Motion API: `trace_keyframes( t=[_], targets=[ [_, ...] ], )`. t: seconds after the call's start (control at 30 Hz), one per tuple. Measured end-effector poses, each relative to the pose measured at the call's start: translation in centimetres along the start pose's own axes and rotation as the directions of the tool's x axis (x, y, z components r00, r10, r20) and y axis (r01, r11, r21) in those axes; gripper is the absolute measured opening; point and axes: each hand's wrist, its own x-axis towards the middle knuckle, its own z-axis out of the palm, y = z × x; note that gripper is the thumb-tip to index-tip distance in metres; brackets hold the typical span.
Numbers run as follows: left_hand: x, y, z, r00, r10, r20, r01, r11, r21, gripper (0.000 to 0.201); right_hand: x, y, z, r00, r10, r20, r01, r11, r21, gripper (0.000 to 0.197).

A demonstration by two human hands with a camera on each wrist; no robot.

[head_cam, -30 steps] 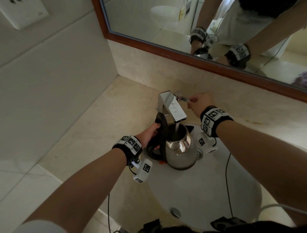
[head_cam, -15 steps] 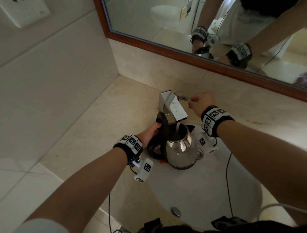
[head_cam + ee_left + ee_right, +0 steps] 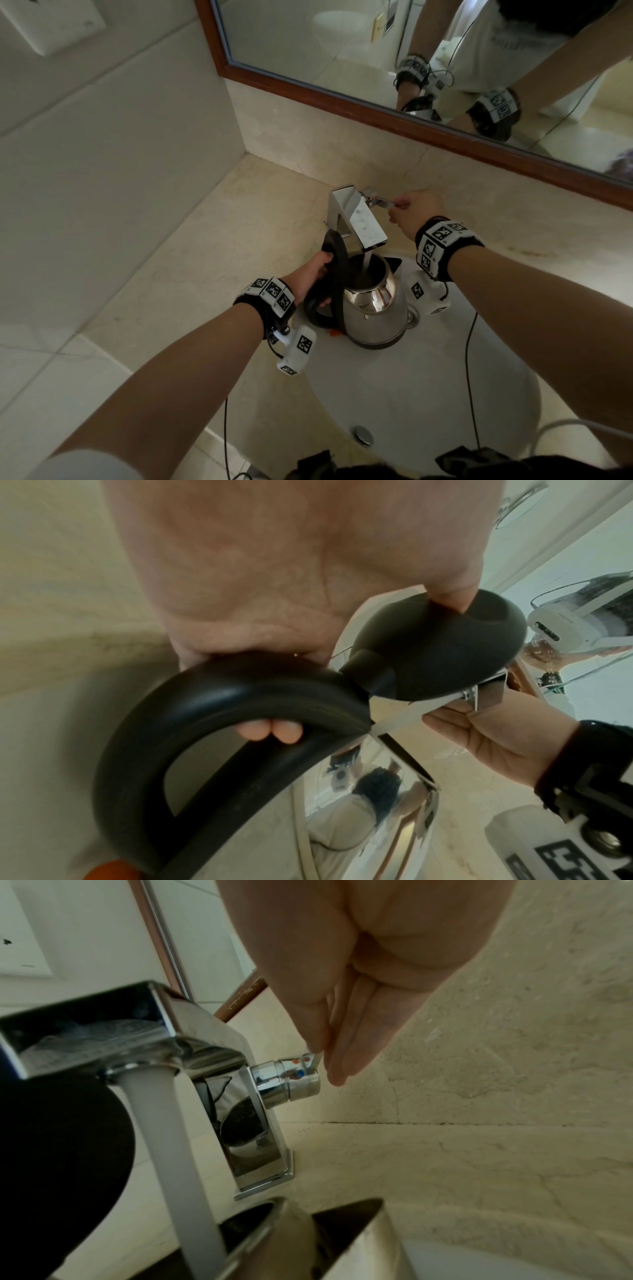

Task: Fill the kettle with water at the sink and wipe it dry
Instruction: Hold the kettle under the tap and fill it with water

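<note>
A steel kettle [image 3: 375, 313] with a black handle [image 3: 192, 723] and raised black lid [image 3: 334, 246] stands in the white sink [image 3: 424, 394] under the chrome tap [image 3: 356, 214]. A stream of water [image 3: 171, 1137] runs from the spout into the kettle's open mouth. My left hand [image 3: 313, 275] grips the kettle handle, the thumb resting on the lid [image 3: 441, 647]. My right hand [image 3: 409, 210] pinches the thin tap lever [image 3: 382, 202] on the tap's right side, thumb and fingers [image 3: 342, 1042] closed on it above the red and blue dots.
A beige stone counter [image 3: 212, 274] surrounds the sink, meeting a tiled wall [image 3: 102, 154] on the left. A wood-framed mirror [image 3: 376, 113] hangs behind the tap. The sink drain [image 3: 363, 435] lies near me. Thin black cables [image 3: 471, 377] hang from both wrists.
Nothing has visibly moved: water keeps running into the kettle, and both hands hold as before.
</note>
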Motion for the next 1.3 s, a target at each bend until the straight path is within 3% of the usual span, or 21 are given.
trace_keyframes(
  t=[0.23, 0.5, 1.0, 1.17, 1.3],
  targets=[
    [-0.01, 0.0, 0.11, 0.999, 0.0, -0.033, -0.001, 1.0, -0.027, 0.065, 0.05, 0.05, 0.01, 1.0, 0.009, 0.006, -0.009, 1.0, -0.001, 0.018],
    [0.04, 0.12, 0.02, 1.0, -0.016, -0.012, 0.016, 1.0, -0.008, 0.083, 0.12, 0.11, 0.07, 1.0, -0.004, 0.0, 0.004, 1.0, -0.005, 0.017],
    [0.34, -0.04, -0.02, 1.0, -0.002, -0.012, 0.002, 0.999, -0.033, 0.078, 0.2, 0.04, 0.14, 0.999, 0.03, -0.014, -0.029, 0.999, 0.036, 0.016],
    [0.49, -0.08, -0.12, 1.0, -0.004, 0.0, 0.004, 1.0, -0.021, 0.089, 0.29, 0.11, 0.19, 0.999, 0.037, -0.016, -0.036, 0.998, 0.046, 0.016],
    [0.47, -0.06, -0.08, 1.0, -0.004, 0.009, 0.004, 1.0, -0.018, 0.079, 0.29, 0.02, 0.08, 1.0, 0.026, -0.008, -0.025, 1.0, 0.017, 0.017]
  ],
)
